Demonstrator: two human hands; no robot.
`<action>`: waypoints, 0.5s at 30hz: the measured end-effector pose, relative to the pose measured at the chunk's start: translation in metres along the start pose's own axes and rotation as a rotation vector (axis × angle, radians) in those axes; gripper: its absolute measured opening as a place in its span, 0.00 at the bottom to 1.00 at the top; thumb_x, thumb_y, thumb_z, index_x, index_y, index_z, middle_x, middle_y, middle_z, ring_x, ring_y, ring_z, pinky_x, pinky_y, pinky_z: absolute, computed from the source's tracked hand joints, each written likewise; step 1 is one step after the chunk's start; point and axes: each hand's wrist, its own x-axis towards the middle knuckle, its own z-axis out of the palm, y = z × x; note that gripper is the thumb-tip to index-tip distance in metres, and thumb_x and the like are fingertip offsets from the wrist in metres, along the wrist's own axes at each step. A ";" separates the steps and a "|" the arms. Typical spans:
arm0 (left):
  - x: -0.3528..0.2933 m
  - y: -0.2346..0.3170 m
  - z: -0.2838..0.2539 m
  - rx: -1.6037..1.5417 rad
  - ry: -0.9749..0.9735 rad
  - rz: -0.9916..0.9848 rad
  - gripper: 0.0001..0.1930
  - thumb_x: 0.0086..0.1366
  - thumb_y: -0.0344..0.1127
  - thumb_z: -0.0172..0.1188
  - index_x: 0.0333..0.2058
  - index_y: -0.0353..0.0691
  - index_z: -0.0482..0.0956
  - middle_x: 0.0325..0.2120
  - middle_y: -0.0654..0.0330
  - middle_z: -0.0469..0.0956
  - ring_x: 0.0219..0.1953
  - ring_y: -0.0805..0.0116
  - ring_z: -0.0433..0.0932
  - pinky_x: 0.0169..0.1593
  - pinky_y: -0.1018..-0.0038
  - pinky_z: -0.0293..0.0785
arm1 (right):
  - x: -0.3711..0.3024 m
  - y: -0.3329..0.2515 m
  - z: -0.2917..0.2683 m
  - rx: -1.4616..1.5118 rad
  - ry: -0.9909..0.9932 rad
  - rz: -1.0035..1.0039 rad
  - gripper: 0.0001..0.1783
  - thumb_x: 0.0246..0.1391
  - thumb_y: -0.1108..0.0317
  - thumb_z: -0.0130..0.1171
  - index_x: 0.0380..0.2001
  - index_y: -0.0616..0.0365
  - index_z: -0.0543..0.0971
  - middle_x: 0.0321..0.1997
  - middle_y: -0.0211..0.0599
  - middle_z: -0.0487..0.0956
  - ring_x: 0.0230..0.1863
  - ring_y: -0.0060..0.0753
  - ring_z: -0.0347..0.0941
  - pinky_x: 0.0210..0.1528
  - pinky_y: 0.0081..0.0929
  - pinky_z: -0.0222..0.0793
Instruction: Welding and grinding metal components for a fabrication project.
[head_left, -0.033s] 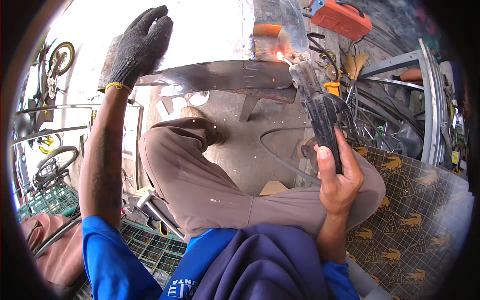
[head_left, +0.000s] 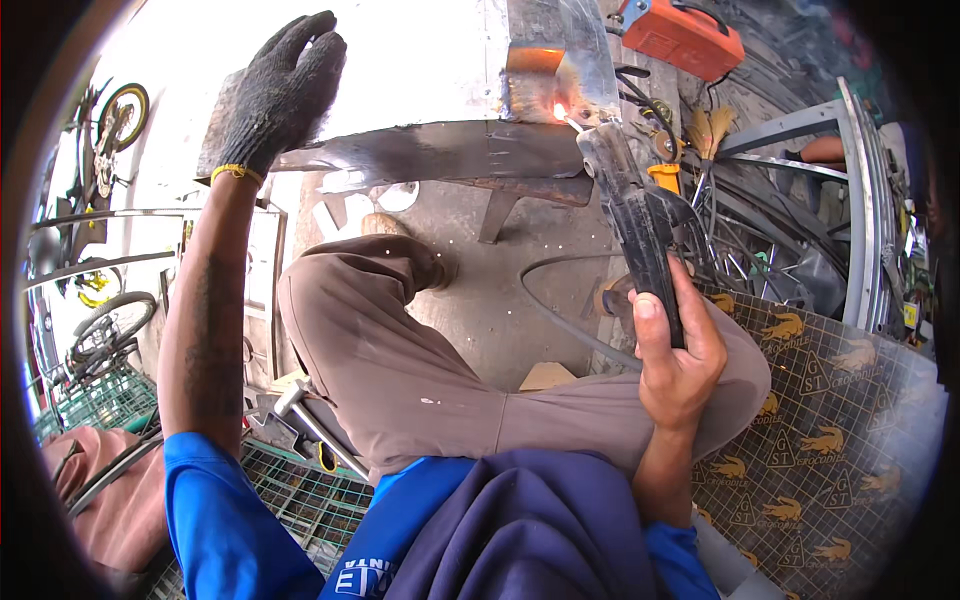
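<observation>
My left hand (head_left: 283, 95), in a dark knitted glove, lies over the left end of the bright metal sheet (head_left: 420, 60). Its fingers are stretched out and nothing shows in them. Bare, my right hand (head_left: 676, 350) grips the black handle of a welding electrode holder (head_left: 640, 225). The electrode tip (head_left: 574, 124) meets the sheet's right part, where a small glowing spot (head_left: 560, 111) and an orange glare show. A dark metal edge (head_left: 440, 148) runs along the near side of the sheet. Glare washes out much of the sheet's surface.
An orange machine (head_left: 680, 38) stands at the far right. Near it are a straw brush (head_left: 710, 130), a grey metal frame (head_left: 855, 200) and cables. A black cable (head_left: 535, 275) loops below the holder. Beside my left leg lies a hammer (head_left: 295, 398); a patterned board (head_left: 820, 450) is at right.
</observation>
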 end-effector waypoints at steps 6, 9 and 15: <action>0.000 0.004 -0.002 -0.035 -0.028 -0.078 0.27 0.70 0.58 0.49 0.62 0.55 0.74 0.62 0.58 0.73 0.61 0.52 0.74 0.64 0.60 0.70 | -0.001 -0.006 0.003 0.024 0.011 0.037 0.23 0.60 0.68 0.65 0.55 0.70 0.78 0.41 0.45 0.83 0.40 0.31 0.80 0.46 0.28 0.74; -0.001 0.006 -0.003 -0.099 -0.038 -0.160 0.26 0.70 0.58 0.49 0.62 0.56 0.73 0.62 0.59 0.74 0.61 0.52 0.75 0.64 0.60 0.70 | -0.001 -0.007 0.003 0.031 0.013 0.050 0.23 0.60 0.68 0.65 0.55 0.69 0.78 0.41 0.45 0.83 0.39 0.31 0.80 0.45 0.28 0.74; -0.004 -0.003 -0.006 0.019 -0.018 0.069 0.24 0.72 0.51 0.49 0.61 0.50 0.74 0.61 0.55 0.74 0.60 0.53 0.75 0.65 0.62 0.70 | -0.001 -0.008 0.005 0.005 0.053 -0.037 0.23 0.59 0.70 0.65 0.56 0.69 0.77 0.40 0.43 0.83 0.40 0.28 0.79 0.45 0.27 0.74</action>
